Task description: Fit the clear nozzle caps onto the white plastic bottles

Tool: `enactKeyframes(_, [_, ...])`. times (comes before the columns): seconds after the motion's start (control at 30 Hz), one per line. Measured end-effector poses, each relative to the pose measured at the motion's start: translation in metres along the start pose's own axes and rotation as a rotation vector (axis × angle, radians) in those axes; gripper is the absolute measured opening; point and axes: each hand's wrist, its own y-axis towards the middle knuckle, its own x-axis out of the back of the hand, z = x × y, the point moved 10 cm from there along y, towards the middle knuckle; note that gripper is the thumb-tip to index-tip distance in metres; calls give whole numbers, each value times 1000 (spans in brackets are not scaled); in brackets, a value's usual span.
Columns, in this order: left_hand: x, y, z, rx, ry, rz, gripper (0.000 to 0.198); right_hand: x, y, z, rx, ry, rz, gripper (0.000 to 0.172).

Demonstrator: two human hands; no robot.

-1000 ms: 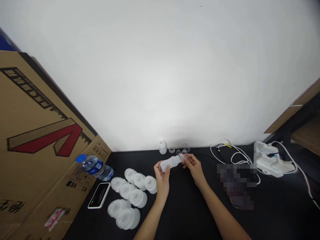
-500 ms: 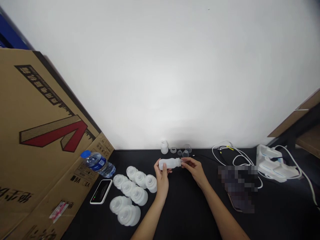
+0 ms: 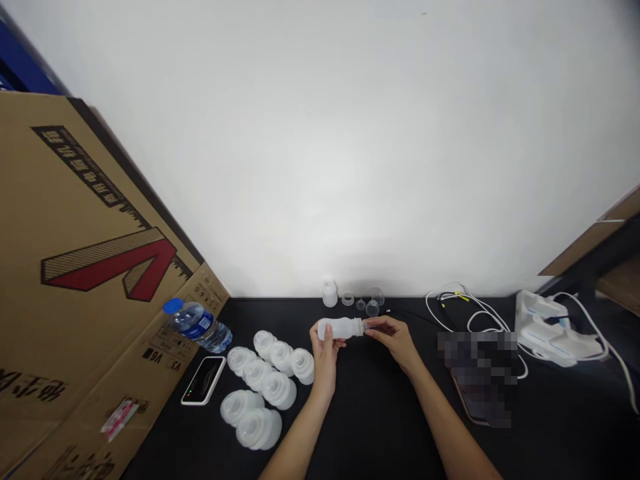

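Observation:
A white bottle [image 3: 340, 328] lies sideways in my left hand [image 3: 326, 353], whose thumb and fingers wrap round its body. Its neck points right. At the neck end, my right hand [image 3: 395, 339] pinches a small clear piece, partly hidden by the fingertips. Behind the hands, near the wall, stand a white bottle [image 3: 329, 293], a clear ring [image 3: 347, 299], a small clear part [image 3: 361, 304] and two clear caps [image 3: 372, 308]. Several white capped bottles [image 3: 278, 390] stand in rows to the left of my left hand.
On the left are a water bottle [image 3: 199, 325], a phone [image 3: 203, 381] and a large cardboard box [image 3: 100, 220]. To the right lie a pixelated dark object [image 3: 477, 380], white cables [image 3: 483, 313] and a white multi-slot device [image 3: 550, 330]. A white wall rises behind the black table [image 3: 375, 427].
The view has shifted very slightly. Both hands keep nearly the same pose at the bottle, the right fingers a little changed at its neck.

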Motion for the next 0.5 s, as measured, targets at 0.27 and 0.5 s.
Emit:
enactKeyframes(0.27, [2, -3, -5, -17, 114, -53, 63, 6, 1, -1, -9, -121, -49, 32])
enactKeyframes(0.5, [3, -5, -13, -66, 184, -43, 67, 5, 0, 2, 3, -84, -28, 34])
